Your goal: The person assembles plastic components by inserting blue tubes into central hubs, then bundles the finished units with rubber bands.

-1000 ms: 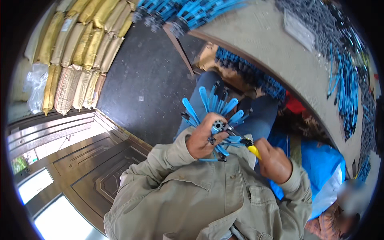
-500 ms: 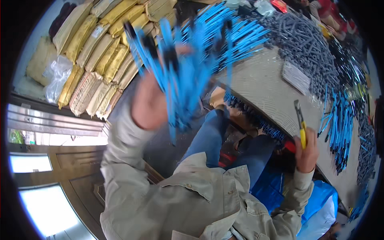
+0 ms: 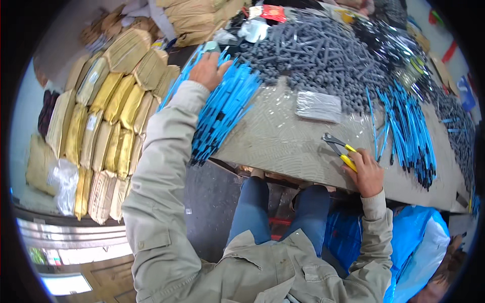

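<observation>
My left hand (image 3: 206,70) rests on the far end of a pile of thin blue rods with black tips (image 3: 222,108) at the table's left edge. Its thumb is spread from the fingers, whose tips are partly hidden beside a small grey-green thing (image 3: 211,47). My right hand (image 3: 368,172), near the table's front edge, is closed round yellow-handled nippers (image 3: 348,162). The handles are spread and the metal jaws point to the far left, over the table top (image 3: 273,146).
Grey tubular pieces (image 3: 323,50) heap up at the back. A clear-wrapped flat pack (image 3: 319,106) lies before them. More blue rods (image 3: 410,134) lie at the right. Yellow and tan sacks (image 3: 108,111) are stacked at the left; a blue bag (image 3: 409,242) is below the table's right side.
The blue rods my left hand held up in the air now lie on the table's left edge. My right hand has moved over the table with the nippers, and the view has turned.
</observation>
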`<action>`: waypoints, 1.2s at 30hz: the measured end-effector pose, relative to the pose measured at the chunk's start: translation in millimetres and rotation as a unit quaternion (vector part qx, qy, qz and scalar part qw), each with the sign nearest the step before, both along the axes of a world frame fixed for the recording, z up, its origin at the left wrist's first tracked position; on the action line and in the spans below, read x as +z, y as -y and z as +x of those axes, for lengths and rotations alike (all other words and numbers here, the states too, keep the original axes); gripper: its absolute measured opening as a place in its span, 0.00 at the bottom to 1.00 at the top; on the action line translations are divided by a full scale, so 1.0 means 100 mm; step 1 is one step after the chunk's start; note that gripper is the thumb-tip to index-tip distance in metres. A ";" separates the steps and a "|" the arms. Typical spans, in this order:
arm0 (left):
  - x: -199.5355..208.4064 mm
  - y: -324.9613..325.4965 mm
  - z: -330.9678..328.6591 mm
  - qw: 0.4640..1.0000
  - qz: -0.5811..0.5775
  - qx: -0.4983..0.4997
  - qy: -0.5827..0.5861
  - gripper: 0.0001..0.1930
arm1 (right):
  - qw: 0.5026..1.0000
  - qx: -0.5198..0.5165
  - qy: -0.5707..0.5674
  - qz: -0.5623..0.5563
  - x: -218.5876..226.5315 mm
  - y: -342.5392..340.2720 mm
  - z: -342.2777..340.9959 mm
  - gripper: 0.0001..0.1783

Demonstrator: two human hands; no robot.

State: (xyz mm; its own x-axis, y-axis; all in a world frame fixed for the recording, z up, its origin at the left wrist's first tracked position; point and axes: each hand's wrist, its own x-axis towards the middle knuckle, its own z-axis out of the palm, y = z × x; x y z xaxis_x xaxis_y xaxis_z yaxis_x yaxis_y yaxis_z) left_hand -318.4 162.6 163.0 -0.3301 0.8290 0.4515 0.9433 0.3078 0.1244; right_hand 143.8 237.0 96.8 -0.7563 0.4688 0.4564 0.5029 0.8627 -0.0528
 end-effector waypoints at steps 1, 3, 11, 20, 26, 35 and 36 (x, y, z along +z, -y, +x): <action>-0.08 -0.04 0.03 0.999 0.009 -0.022 -0.043 0.22 | 1.000 0.004 0.008 0.019 -0.02 0.02 0.06 0.19; -0.29 -0.06 -0.24 0.993 -0.002 -0.049 -0.107 0.18 | 0.999 -0.011 0.024 0.042 -0.07 0.00 0.02 0.20; 0.28 0.01 -0.44 0.970 0.041 -0.188 -0.149 0.15 | 0.993 0.003 -0.067 0.096 -0.30 0.11 -0.03 0.15; 0.70 0.36 -0.13 0.983 -0.041 -0.171 -0.053 0.16 | 0.966 0.096 -0.219 -0.096 -1.19 1.42 0.30 0.06; 0.89 0.79 1.18 0.951 -0.019 -0.292 -0.096 0.16 | 0.891 -0.167 -0.319 -0.278 -2.03 1.17 0.76 0.05; -0.48 0.52 2.49 0.896 -0.167 -0.407 -0.054 0.39 | 0.770 -0.383 -0.340 -0.381 -3.05 -0.17 0.64 0.08; -0.60 0.53 2.39 0.898 -0.163 -0.407 -0.046 0.40 | 0.796 -0.397 -0.289 -0.353 -3.09 -0.35 0.54 0.12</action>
